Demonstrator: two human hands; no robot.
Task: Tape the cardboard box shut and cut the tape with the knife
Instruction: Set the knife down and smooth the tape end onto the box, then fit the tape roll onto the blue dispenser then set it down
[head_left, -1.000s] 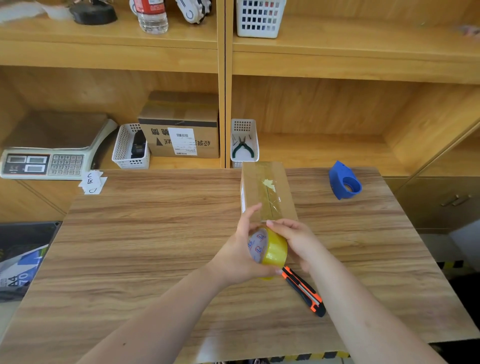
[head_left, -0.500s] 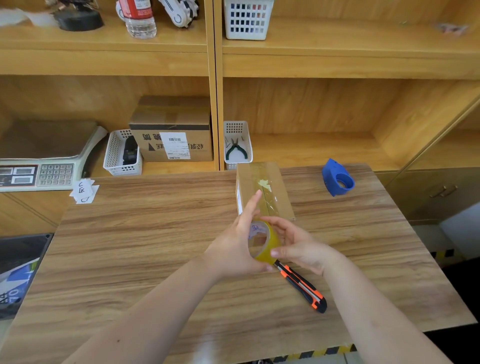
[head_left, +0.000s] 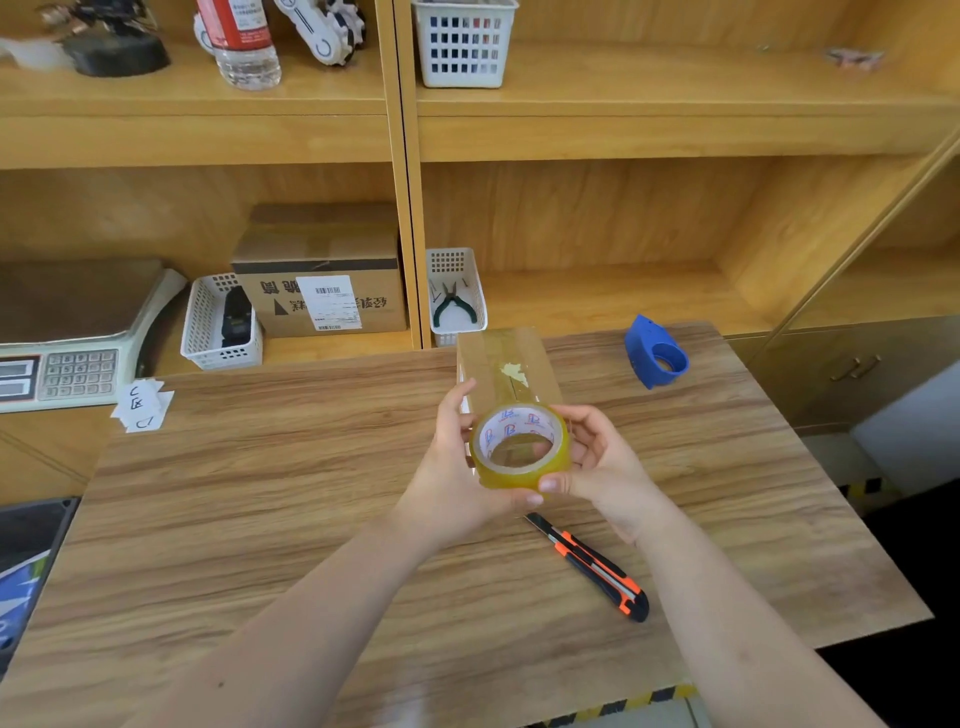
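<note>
A narrow cardboard box (head_left: 501, 364) lies on the wooden table (head_left: 260, 499), its top flaps shut and shiny with old tape. In front of it I hold a yellowish tape roll (head_left: 519, 449) with its open core facing me. My left hand (head_left: 457, 467) grips the roll's left side and underside. My right hand (head_left: 597, 467) holds its right side, thumb under the rim. An orange and black utility knife (head_left: 592, 566) lies on the table just below my right wrist, untouched.
A blue tape dispenser (head_left: 655, 353) sits at the table's back right. Behind the table a shelf holds a labelled carton (head_left: 322, 280), two white baskets (head_left: 218, 327), pliers (head_left: 454, 304) and a scale (head_left: 62, 338). Paper slips (head_left: 141, 405) lie at the back left.
The roll has turned in my hands from edge-on to core facing me. Both hands have shifted around it and lifted it slightly in front of the box.
</note>
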